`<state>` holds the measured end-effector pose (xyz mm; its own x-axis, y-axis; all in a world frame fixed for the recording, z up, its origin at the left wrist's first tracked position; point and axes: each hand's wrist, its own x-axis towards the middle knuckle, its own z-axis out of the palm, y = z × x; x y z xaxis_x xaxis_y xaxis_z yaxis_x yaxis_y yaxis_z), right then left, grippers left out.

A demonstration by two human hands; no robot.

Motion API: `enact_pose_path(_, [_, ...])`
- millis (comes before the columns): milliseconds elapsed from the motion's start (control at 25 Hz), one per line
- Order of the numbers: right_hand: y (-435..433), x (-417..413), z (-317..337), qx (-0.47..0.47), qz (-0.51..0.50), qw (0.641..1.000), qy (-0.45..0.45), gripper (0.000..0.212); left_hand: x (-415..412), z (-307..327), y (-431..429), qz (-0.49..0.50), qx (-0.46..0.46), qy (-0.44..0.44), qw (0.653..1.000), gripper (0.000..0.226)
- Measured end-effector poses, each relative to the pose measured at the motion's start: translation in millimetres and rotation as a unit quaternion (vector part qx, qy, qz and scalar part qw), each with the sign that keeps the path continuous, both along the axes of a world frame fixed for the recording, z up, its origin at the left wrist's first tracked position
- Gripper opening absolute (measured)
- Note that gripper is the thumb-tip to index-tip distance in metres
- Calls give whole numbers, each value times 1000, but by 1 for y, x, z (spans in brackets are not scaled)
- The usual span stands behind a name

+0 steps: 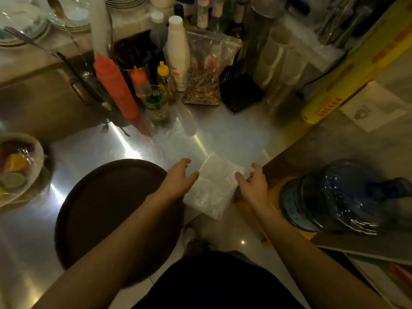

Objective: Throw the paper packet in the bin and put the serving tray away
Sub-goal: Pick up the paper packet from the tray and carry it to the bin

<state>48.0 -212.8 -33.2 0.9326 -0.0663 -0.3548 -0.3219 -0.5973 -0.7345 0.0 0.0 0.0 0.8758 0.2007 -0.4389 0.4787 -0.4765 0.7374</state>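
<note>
Apparently untouched, paper packet between open hands.

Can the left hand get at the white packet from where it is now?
Probably yes. The left hand is open just left of the white packet, fingers nearly at its edge, and nothing lies between them. The right hand flanks the other side.
</note>
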Motion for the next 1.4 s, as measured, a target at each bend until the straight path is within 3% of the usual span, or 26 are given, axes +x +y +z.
enact_pose_path(280, [4,-14,-20,28,-109,982,149,62,10,-31,-4,-41,-29,86,995,61])
enact_pose_path(440, [9,-11,-27,72,-124,963,229,44,13,-42,-7,-27,-28,88,995,57])
enact_pose_path(640, [7,3,-28,96,-116,961,231,31,22,-50,-15,36,-41,114,992,52])
enact_pose_path(760, [1,17,-29,94,-70,963,242,12,24,-55,-21,76,-18,133,988,45])
enact_pose_path(960, [-9,40,-20,118,-25,956,266,29,28,-51,-27,183,-89,110,973,23])
enact_pose_path(1200, [-4,86,13,194,94,945,244,28,28,-6,-24,327,-230,43,916,21])
enact_pose_path(1400, [17,111,36,235,220,912,255,28,9,28,-26,425,-288,-24,857,20])
